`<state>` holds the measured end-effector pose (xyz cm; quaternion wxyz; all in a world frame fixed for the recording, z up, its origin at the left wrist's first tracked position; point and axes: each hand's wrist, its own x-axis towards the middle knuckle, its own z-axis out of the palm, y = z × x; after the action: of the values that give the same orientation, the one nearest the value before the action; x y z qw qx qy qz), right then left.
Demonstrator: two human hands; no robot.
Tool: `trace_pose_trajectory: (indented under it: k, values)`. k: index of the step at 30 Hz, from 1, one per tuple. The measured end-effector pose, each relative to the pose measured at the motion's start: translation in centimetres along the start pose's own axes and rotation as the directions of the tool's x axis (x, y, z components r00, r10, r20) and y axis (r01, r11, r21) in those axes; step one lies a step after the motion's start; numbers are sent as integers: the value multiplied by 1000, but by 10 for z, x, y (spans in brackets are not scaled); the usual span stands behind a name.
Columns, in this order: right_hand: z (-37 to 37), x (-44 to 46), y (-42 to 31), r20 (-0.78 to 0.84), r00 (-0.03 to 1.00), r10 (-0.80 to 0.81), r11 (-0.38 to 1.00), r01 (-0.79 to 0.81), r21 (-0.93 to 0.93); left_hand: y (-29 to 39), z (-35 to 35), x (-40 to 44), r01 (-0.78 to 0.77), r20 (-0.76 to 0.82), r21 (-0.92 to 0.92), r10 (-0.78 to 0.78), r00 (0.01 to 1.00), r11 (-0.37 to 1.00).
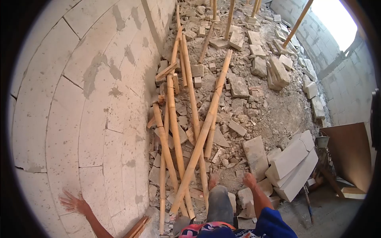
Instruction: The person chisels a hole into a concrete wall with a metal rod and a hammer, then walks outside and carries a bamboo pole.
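My left hand (74,203) is open, its fingers spread over the pale block wall (93,135) on the left; it seems to lie against the surface. Out in front of my right knee, my right hand (249,180) hangs over the rubble, beside a block (256,156) on the ground. No object shows in it, and its foreshortened fingers are hard to make out. Between the hands, several bamboo poles (204,133) lie crossed over the debris. A bare foot (213,180) shows beyond my grey trouser leg (220,204).
Large white blocks (291,164) lean in a stack at the right, near a brown board (349,152). Broken blocks (239,86) and rubble cover the ground ahead. Upright bamboo props (229,20) stand at the back, and a bright opening (333,22) breaks the right wall.
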<state>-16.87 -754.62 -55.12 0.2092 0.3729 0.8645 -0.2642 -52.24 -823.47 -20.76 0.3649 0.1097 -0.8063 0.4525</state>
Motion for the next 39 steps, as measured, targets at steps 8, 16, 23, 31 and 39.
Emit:
trace_pose_trajectory:
  k: [8, 16, 23, 31, 39]
  values:
    - [-87, -103, 9, -136, 990, -48, 992, 64, 113, 2, -25, 11, -35, 68, 23, 33, 997, 999]
    - [-117, -152, 49, -107, 989, 103, 989, -90, 119, 1, -36, 13, 0, 352, -8, 3, 936, 1000]
    - [-133, -118, 90, -17, 940, 340, 909, -324, 262, 25, -85, 47, 89, 677, 152, -169, 717, 984]
    - [-286, 122, 88, -243, 968, 66, 970, -6, 243, 46, -52, 33, 601, 845, 76, -371, 384, 796]
    - [-324, 168, 93, -298, 952, 66, 933, 47, 357, 281, -122, 67, 866, 928, -367, 204, 312, 341]
